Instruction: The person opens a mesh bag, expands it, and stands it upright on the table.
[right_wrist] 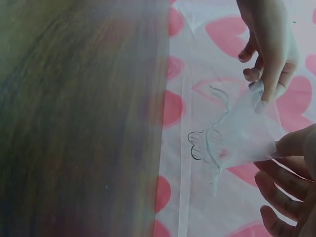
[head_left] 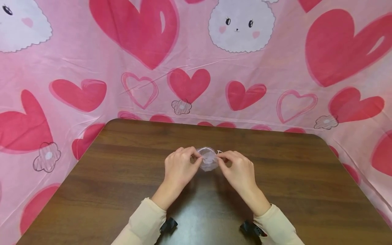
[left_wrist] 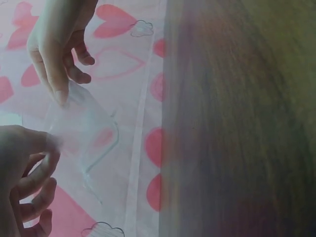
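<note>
A small translucent pouch (head_left: 208, 164) hangs between the two hands above the table, with a thin pale string (right_wrist: 208, 140) along its edge. My left hand (head_left: 180, 168) pinches one side between thumb and fingertips, and my right hand (head_left: 240, 170) pinches the opposite side. In the left wrist view, the left hand (left_wrist: 24, 180) is low at the left, the right hand (left_wrist: 61, 47) above, and the pouch (left_wrist: 81, 128) spread between them. The right wrist view shows the left hand (right_wrist: 271, 47) at the top and the right hand (right_wrist: 291, 182) below, both at the pouch's (right_wrist: 242, 133) corners.
A dark brown wooden table (head_left: 122, 180) lies beneath the hands. Behind it and at both sides hangs pink cloth (head_left: 190, 58) with red hearts and white faces. A black device (head_left: 168, 226) sits at the left wrist, another (head_left: 251, 228) at the right.
</note>
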`<act>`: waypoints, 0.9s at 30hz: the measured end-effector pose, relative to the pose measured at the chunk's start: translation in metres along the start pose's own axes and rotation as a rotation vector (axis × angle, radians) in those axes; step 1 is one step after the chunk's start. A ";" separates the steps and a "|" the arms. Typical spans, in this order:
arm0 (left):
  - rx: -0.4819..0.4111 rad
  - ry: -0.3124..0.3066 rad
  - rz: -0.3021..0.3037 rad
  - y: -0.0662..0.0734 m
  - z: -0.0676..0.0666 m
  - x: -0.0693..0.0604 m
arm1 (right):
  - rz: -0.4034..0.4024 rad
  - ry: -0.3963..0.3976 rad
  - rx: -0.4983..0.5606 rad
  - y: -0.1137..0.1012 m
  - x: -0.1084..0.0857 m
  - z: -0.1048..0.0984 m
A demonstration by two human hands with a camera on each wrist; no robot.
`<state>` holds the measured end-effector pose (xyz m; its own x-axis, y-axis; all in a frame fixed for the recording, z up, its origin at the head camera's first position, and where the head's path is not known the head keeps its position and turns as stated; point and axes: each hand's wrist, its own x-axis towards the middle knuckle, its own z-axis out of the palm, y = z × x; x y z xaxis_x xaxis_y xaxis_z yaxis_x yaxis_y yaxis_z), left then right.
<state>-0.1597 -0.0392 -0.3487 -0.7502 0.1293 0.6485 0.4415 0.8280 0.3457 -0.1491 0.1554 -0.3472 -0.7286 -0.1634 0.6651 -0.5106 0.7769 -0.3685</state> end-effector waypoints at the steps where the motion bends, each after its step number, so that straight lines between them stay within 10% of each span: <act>1: -0.005 -0.004 -0.004 0.000 0.000 0.000 | 0.002 0.005 -0.006 0.000 0.000 0.000; 21: -0.007 -0.099 0.075 0.003 0.001 -0.006 | -0.044 0.035 -0.002 0.002 -0.003 -0.002; 27: 0.020 -0.070 0.054 0.002 0.001 -0.005 | -0.028 -0.070 -0.001 0.000 -0.003 -0.001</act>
<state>-0.1559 -0.0379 -0.3518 -0.7584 0.2115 0.6166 0.4732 0.8292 0.2976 -0.1467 0.1563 -0.3482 -0.7442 -0.2272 0.6281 -0.5310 0.7717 -0.3500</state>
